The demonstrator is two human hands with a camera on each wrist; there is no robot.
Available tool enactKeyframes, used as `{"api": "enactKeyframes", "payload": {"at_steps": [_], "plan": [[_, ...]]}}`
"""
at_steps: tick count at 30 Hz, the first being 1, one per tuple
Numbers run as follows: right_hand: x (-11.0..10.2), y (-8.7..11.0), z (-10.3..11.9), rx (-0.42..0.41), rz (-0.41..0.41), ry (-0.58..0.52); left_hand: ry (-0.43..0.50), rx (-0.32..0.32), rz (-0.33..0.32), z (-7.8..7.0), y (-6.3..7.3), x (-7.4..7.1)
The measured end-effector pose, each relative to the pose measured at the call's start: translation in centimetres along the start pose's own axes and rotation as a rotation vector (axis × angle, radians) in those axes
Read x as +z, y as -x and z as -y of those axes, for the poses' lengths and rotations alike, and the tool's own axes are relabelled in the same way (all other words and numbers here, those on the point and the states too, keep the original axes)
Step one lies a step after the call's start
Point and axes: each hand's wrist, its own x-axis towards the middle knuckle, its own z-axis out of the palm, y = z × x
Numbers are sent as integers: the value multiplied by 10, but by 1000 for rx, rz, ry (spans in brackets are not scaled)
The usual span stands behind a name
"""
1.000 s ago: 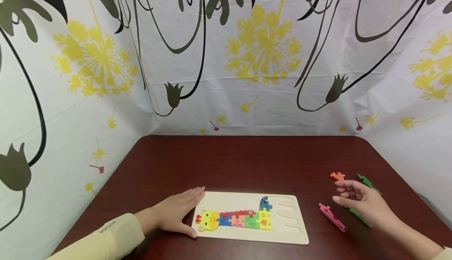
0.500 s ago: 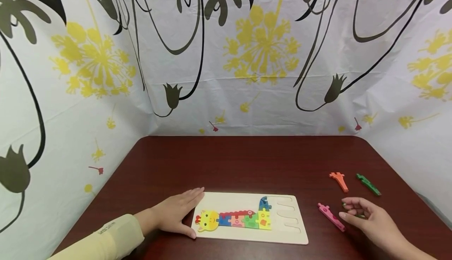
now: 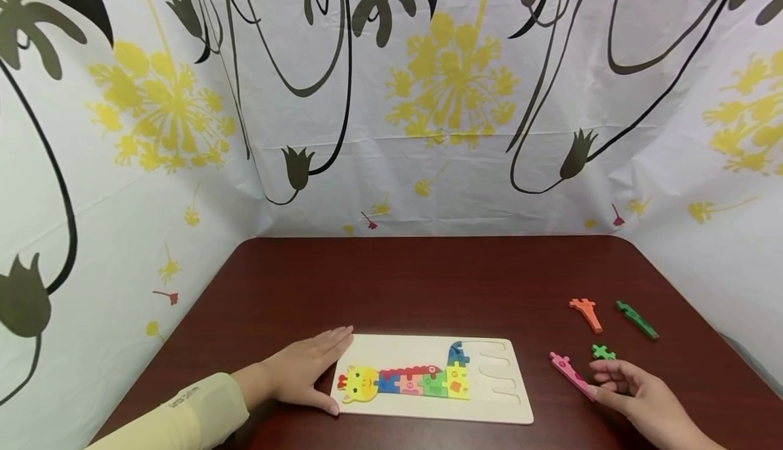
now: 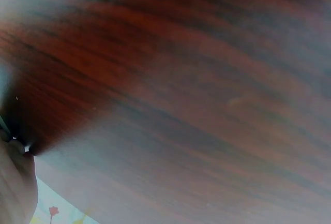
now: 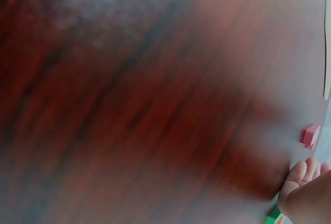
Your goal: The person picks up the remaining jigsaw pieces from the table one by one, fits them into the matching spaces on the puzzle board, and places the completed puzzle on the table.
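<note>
Seated: multicoloured giraffe head-and-body jigsaw pieces [image 3: 422, 383] in pale rectangular board [image 3: 404, 349] | Remaining, likely: orange strip [image 3: 588, 314], dark-green strip [image 3: 637, 320], light-green knobbed piece [image 3: 602, 352], pink strip [image 3: 565, 368], on red-brown tabletop [image 3: 416, 280] | Left hand [image 3: 308, 370]: flat at board edge, gripping nothing | Right hand [image 3: 639, 394]: half-curled beside pink/light-green, grip unclear

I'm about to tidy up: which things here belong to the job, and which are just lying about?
Belongs to the job: puzzle board; fitted giraffe pieces; pink piece; light green piece; orange piece; dark green piece.

Just surroundings: table; patterned backdrop. I see no stray objects.
</note>
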Motion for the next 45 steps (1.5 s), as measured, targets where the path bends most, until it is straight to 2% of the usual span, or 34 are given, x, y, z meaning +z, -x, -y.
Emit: {"api": "enactKeyframes", "payload": {"at_steps": [7, 12, 21, 29, 38, 45], "plan": [[7, 1, -4, 24, -1, 15, 10, -11, 11, 0, 0, -1], [14, 3, -8, 4, -22, 27, 21, -29, 23, 0, 1, 1], [24, 9, -16, -117, -171, 151, 8, -24, 13, 1, 1, 5], [29, 12, -19, -178, -247, 211, 0, -28, 16, 2, 0, 6], [30, 13, -18, -195, -276, 248, 0, -30, 20, 2, 0, 6], [27, 12, -17, -151, -285, 272, -13, -24, 15, 3, -2, 5]]}}
